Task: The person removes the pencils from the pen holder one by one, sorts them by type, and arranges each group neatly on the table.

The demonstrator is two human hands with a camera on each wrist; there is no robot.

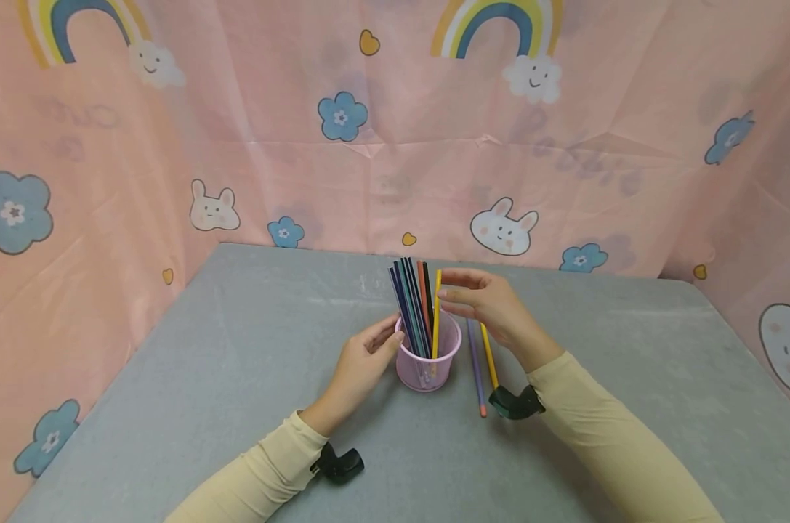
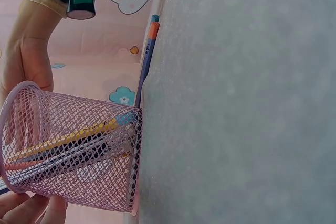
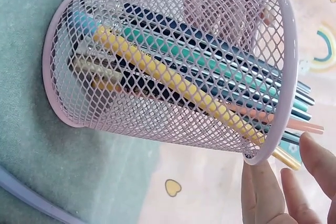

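1. The left hand grips the side of a mesh cup near its rim, fingers and thumb bent round the wall.
2. The right hand is partly open, fingers extended and thumb apart from them. Their tips are right at the upper end of a yellow pencil standing in the cup; whether they touch it, I cannot tell.
3. There is one cup, upright on the grey table, between the two hands.
4. Inside, one yellow pencil, one orange-red pencil and one teal pencil show clearly. Several dark pencils overlap too closely to count.
5. Two more lie on the table to the right of the cup: a purple pencil with a pinkish-orange end, and a second yellow pencil, partly hidden by the right arm.
6. The cup is pale pink-lilac, of open diamond mesh with a smooth round rim. The yellow pencil in it stands nearly upright, its lower end light blue; the others lean left.
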